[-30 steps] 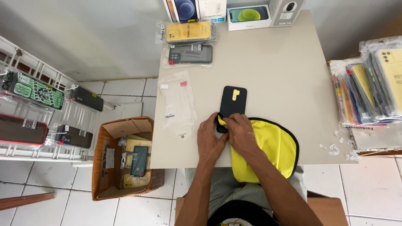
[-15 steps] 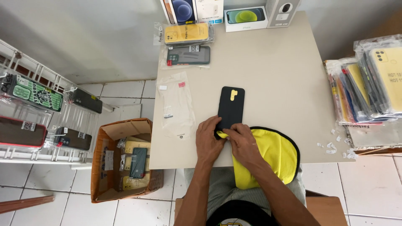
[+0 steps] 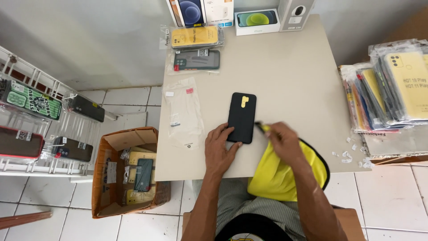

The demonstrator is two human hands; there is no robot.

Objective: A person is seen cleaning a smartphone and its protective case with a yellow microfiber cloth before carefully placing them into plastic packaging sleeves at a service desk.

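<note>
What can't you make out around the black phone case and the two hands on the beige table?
Head view:
- Right hand: motion-blurred; the small yellow-and-black item at its fingertips can't be identified.
- Black phone case: lower left corner hidden under the left hand.
- Yellow cloth bag: partly covered by the right forearm.
- Packaged cases: cut off by the right edge.

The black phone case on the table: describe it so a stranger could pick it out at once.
Start at the beige table and look to its near edge, where the left hand touches the black phone case. It lies flat and unwrapped, with a yellow patch showing through its camera cut-out, unlike the bagged cases at the far edge.
</note>
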